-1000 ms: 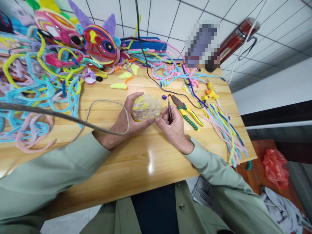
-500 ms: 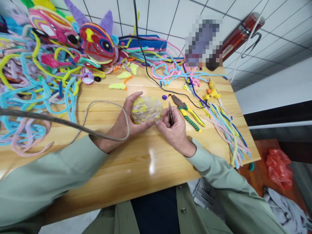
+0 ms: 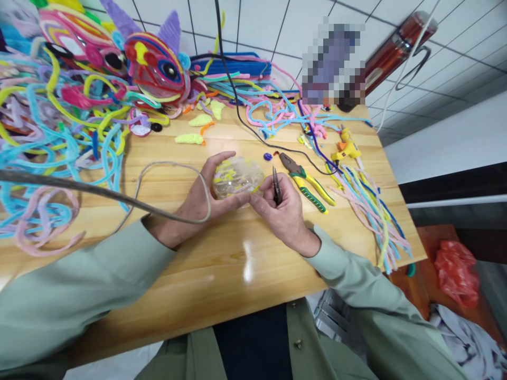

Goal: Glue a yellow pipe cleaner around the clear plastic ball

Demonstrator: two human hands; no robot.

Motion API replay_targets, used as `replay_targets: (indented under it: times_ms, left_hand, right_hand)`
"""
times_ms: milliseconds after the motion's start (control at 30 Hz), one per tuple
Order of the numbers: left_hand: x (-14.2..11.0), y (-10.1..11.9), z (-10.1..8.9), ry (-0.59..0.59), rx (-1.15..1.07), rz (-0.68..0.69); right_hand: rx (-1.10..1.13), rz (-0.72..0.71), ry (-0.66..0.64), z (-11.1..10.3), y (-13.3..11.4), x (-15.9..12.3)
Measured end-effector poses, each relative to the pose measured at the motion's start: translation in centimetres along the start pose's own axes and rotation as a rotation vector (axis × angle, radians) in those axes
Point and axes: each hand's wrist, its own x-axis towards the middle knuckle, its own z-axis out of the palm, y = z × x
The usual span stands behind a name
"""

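Note:
My left hand [image 3: 206, 190] is wrapped round a clear, rounded plastic shell [image 3: 237, 177] with yellow and pale lilac streaks, thumb along its near edge. My right hand [image 3: 283, 211] holds slim dark metal tweezers [image 3: 276, 184] in its curled fingers, their tips pointing up and away. Its thumb and forefinger pinch at the right near rim of the shell; whatever lies between them is too small to make out. Just beyond, a small dark blue coil [image 3: 268, 157] lies on the wooden table [image 3: 222, 258]. To the right rest pliers [image 3: 307, 182] with green and yellow handles.
Loose fuzzy pipe cleaners [image 3: 67, 142] heap up at the left, below a decorated mask with purple horns [image 3: 156, 68]. A yellow glue gun [image 3: 346, 146] and a pipe cleaner bundle [image 3: 372, 211] lie at the right. A grey cable [image 3: 99, 191] crosses above my left wrist. A red flask [image 3: 392, 58] stands behind.
The shell has tipped slightly in my left hand, showing more of its clear near side. Both hands keep almost the same place, and the view has shifted a little.

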Motion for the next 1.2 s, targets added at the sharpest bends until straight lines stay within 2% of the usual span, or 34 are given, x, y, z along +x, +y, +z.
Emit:
replay_targets:
  times_ms: [200,400,667,800,1200]
  left_hand:
    - [0.1,-0.1,0.0,-0.022,-0.062,-0.015]
    - [0.2,-0.8,0.2,0.012,-0.088,-0.022]
    - [-0.1,-1.2,-0.2,0.013,-0.089,-0.026]
    - [0.1,-1.0,-0.2,-0.022,-0.126,-0.014]
    - [0.0,-1.5,-0.3,-0.029,-0.101,-0.036]
  right_hand:
    - [0.045,0.001,-0.018,-0.1,0.1,0.0]
    - [0.046,-0.056,0.005,-0.9,-0.1,0.1]
    - [0.011,-0.024,-0.066,-1.8,1.5,0.7]
    - [0.054,0.000,-0.075,-1.7,2.0,0.9]
    - [0.063,0.010,-0.046,-0.9,2.9,0.6]
